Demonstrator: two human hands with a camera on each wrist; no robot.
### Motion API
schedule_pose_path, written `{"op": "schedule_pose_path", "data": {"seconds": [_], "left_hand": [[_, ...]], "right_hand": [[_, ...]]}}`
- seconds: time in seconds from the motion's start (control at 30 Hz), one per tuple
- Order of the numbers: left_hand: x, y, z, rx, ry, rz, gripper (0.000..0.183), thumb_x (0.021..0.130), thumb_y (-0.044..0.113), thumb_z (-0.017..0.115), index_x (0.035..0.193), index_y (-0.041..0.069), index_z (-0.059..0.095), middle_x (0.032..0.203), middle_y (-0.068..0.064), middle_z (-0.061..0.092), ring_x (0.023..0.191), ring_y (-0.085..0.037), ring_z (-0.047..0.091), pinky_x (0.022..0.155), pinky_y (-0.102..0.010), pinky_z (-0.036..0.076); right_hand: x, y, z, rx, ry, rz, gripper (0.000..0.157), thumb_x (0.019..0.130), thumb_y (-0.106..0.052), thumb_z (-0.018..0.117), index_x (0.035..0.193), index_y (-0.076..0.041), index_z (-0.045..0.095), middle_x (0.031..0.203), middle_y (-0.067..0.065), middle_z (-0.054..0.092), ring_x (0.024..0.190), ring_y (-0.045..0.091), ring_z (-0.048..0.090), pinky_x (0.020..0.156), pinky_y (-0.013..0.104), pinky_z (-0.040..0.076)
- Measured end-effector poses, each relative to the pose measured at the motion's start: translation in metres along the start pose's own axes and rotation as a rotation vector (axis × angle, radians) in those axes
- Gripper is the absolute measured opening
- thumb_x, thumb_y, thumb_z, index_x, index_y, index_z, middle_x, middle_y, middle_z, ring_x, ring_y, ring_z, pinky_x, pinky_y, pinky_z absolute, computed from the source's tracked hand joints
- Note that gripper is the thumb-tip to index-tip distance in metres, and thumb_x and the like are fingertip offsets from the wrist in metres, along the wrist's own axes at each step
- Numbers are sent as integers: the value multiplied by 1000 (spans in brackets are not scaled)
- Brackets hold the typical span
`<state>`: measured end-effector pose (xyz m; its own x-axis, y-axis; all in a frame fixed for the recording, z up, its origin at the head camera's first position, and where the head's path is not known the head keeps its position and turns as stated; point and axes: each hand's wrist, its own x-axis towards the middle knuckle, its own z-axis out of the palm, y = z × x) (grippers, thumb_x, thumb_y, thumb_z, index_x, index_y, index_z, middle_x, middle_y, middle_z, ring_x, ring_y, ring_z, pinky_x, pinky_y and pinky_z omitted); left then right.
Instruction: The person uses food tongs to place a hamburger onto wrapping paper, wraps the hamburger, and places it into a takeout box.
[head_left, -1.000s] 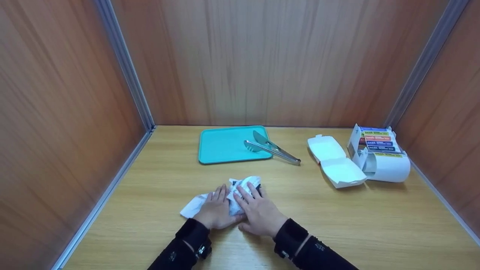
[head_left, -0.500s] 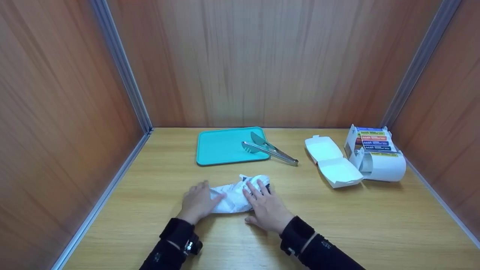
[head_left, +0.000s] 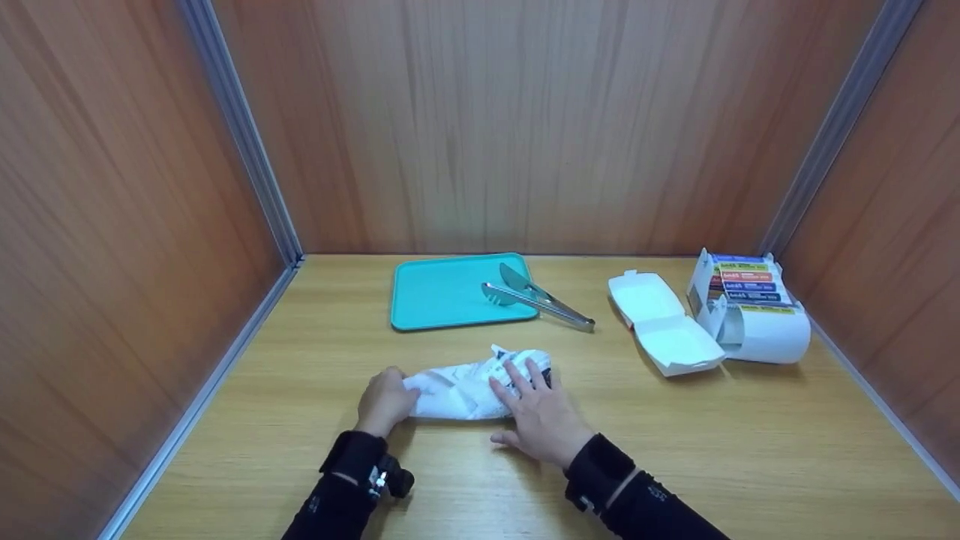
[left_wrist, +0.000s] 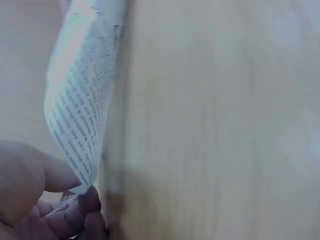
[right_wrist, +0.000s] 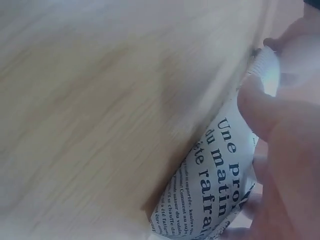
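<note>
A bundle of white wrapping paper (head_left: pixel 454 390), printed with dark text, lies on the table in front of me. In the left wrist view my left hand (left_wrist: pixel 55 205) pinches the paper's narrow left end (left_wrist: pixel 82 130) between thumb and fingers. My right hand (head_left: pixel 544 416) rests on the bundle's thicker right end with its fingers spread and straight. Large printed words show on that end of the paper (right_wrist: pixel 215 170) in the right wrist view. What lies inside the wrap is hidden.
Behind the bundle is a turquoise tray (head_left: pixel 435 292), with metal tongs (head_left: pixel 551 304) lying partly over its right side. An opened white takeaway box (head_left: pixel 671 330) stands to the right. Beside it is a white carton with coloured stripes (head_left: pixel 750 307). Wooden panels (head_left: pixel 487 127) enclose the table.
My left hand has moved left from beside the right hand and now pinches the paper's end, which is drawn out flat. The right hand has shifted slightly right with the bundle.
</note>
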<state>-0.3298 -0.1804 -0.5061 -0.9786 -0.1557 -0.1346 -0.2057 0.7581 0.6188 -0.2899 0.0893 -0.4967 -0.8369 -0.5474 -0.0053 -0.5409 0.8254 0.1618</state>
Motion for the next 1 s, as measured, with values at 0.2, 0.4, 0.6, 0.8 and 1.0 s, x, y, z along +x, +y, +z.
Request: {"op": "schedule_pose_path", "data": {"seconds": [0.2,0.4,0.6,0.8,1.0], "left_hand": [[-4,8,-10,-276,55,-24,21,104,15,65,112,-3,71,114,-18,71,102,-30,67,84,-40,57],[-16,36,-10,-359,202,196,17,103,11,67,109,-4,73,99,-15,73,88,-27,69,76,-39,58],[-20,61,-6,-365,241,256,11,105,10,65,107,1,71,82,-5,63,70,-18,58,61,-29,47],[-19,80,1,-353,303,328,8,103,7,67,101,2,73,72,-1,57,67,-18,53,63,-30,42],[-21,109,8,-372,255,362,7,104,9,67,103,4,73,70,1,57,63,-15,52,58,-28,40]], "right_hand": [[-2,-2,3,-45,25,0,89,97,-81,45,168,-29,35,173,21,28,154,52,33,118,74,33],[-3,-3,3,-99,50,-8,91,97,-83,43,170,-31,30,172,20,32,151,50,38,118,70,36],[-1,-3,2,38,25,24,105,96,-87,38,172,-18,19,174,16,26,157,46,31,121,72,29],[0,-1,0,56,-39,43,108,94,-90,37,171,-14,25,176,14,22,160,44,24,122,72,27],[1,0,0,95,-69,60,106,92,-90,42,171,-21,24,178,10,18,161,43,20,123,72,24]]}}
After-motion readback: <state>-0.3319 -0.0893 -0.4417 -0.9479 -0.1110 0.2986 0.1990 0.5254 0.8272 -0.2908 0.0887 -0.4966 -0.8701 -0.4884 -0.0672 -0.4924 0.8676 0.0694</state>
